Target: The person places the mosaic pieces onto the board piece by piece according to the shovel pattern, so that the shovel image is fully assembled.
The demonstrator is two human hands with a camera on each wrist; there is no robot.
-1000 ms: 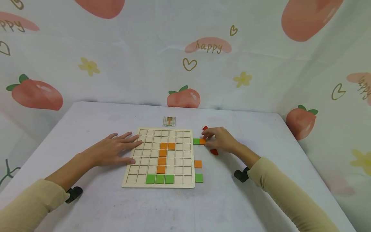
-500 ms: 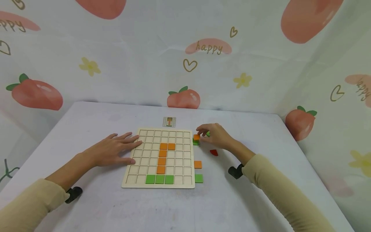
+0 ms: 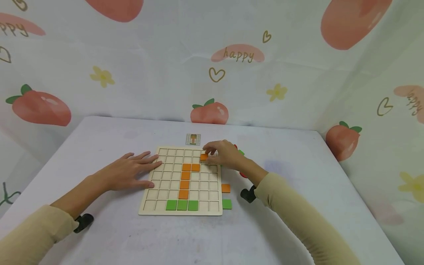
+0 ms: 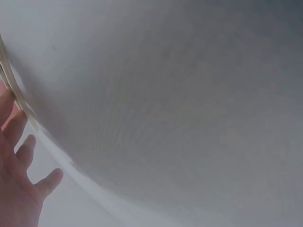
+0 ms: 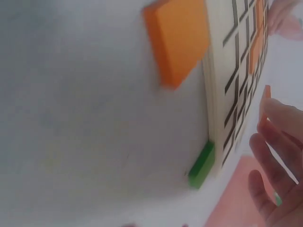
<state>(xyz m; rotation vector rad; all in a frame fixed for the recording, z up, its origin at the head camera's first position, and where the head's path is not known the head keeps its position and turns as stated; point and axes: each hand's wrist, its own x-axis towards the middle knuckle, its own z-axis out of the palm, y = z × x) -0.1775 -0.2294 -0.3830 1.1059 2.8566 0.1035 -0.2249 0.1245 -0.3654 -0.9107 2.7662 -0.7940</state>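
A pale wooden grid board point(image 3: 165, 184) lies on the white table. Set into its cells are several orange square tiles point(image 3: 184, 184) in a column with one beside the top, and a row of green tiles point(image 3: 182, 205) near the bottom. My right hand point(image 3: 225, 154) pinches an orange tile point(image 3: 204, 157) above the board's upper right cells; the right wrist view shows this held tile point(image 5: 266, 101) edge-on between thumb and finger. My left hand point(image 3: 127, 172) rests with spread fingers on the board's left edge; in the left wrist view its fingers point(image 4: 26, 151) are straight.
Right of the board lie a loose orange tile point(image 3: 226, 188) and a green tile point(image 3: 227, 204). Behind the right hand, a red piece point(image 3: 243, 175) and another green piece point(image 3: 241, 152) are partly hidden. A small pattern card point(image 3: 193, 139) lies beyond the board.
My right hand has picked up an orange tile from beside a green one right of the board and carried it left over the board. The left hand has stayed in place.
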